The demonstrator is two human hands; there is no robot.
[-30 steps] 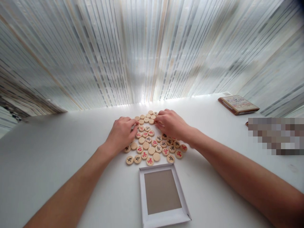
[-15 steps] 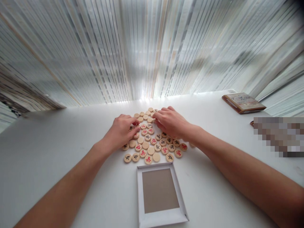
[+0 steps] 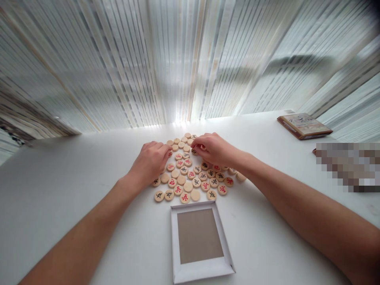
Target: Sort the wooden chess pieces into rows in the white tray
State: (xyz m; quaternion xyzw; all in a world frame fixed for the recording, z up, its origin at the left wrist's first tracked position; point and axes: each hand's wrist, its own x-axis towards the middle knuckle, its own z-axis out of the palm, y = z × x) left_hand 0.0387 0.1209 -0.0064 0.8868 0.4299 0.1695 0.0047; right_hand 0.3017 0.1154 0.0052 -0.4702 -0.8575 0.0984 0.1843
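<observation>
Many round wooden Chinese chess pieces (image 3: 184,170) lie spread on a white table (image 3: 133,233), some with red or black characters up and others with a plain face up. At the left of the spread, my left hand (image 3: 152,161) has curled fingers closed on a red-marked Chinese chess piece (image 3: 170,154). My right hand (image 3: 215,148) reaches over the far right part, with thumb and forefinger bent around a black-marked Chinese chess piece (image 3: 194,151) at the table surface. Pieces under both palms are partly hidden.
A shallow white box part (image 3: 204,271) with a brown-grey inside lies in front of the pieces, near me. A flat brown-edged box (image 3: 305,126) sits at the far right, with a blurred-out item (image 3: 346,164) nearer. A striped curtain (image 3: 178,59) hangs behind the table.
My left thumb and fingers have come together, uncovering a red-marked piece below them. My right fingers have bent down and inward, and a black-marked piece now shows beneath them.
</observation>
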